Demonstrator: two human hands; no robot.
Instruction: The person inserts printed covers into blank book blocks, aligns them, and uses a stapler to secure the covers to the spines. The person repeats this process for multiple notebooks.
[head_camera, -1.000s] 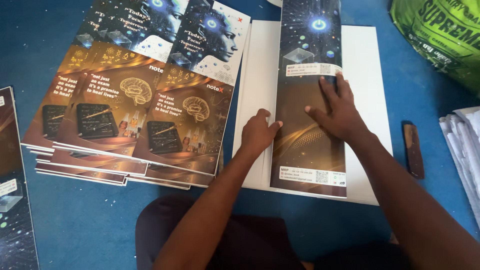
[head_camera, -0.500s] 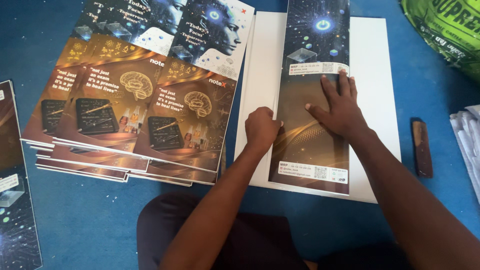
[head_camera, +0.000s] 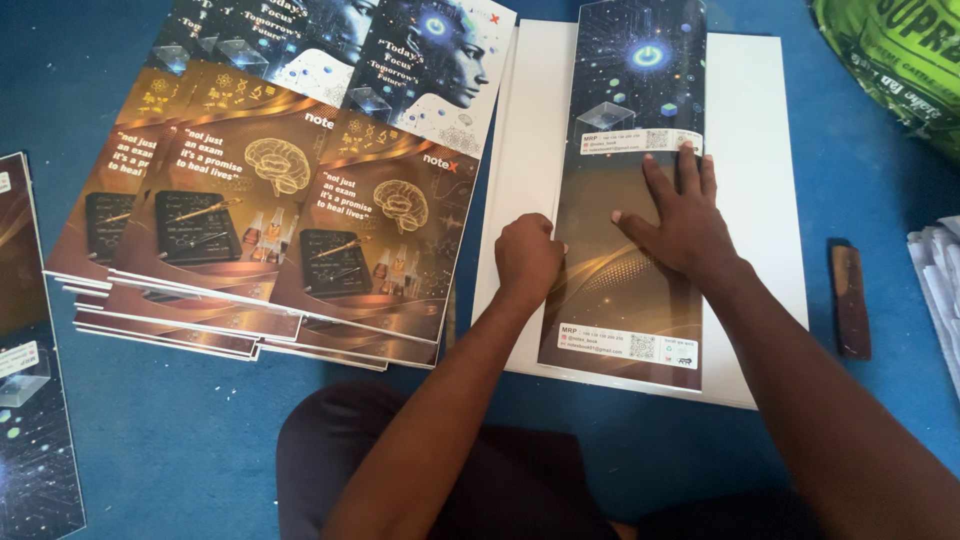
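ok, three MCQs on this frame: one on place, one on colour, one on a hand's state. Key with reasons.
1. Where does the small brown block lie?
A. right of the white sheets
B. on the printed stack
C. under the left hand

2. What colour is the floor?
A. grey
B. blue
C. green

3. How is the left hand held?
A. flat, fingers spread
B. closed in a fist
C. raised off the cover

Key: 1 A, it lies on the floor beside the white sheets. 2 B, blue shows all around. 3 B, the knuckles press the folded cover; the right hand lies flat.

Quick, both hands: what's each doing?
Left hand: closed fist, pressing the printed cover.
Right hand: open, flat on the cover, holding nothing.
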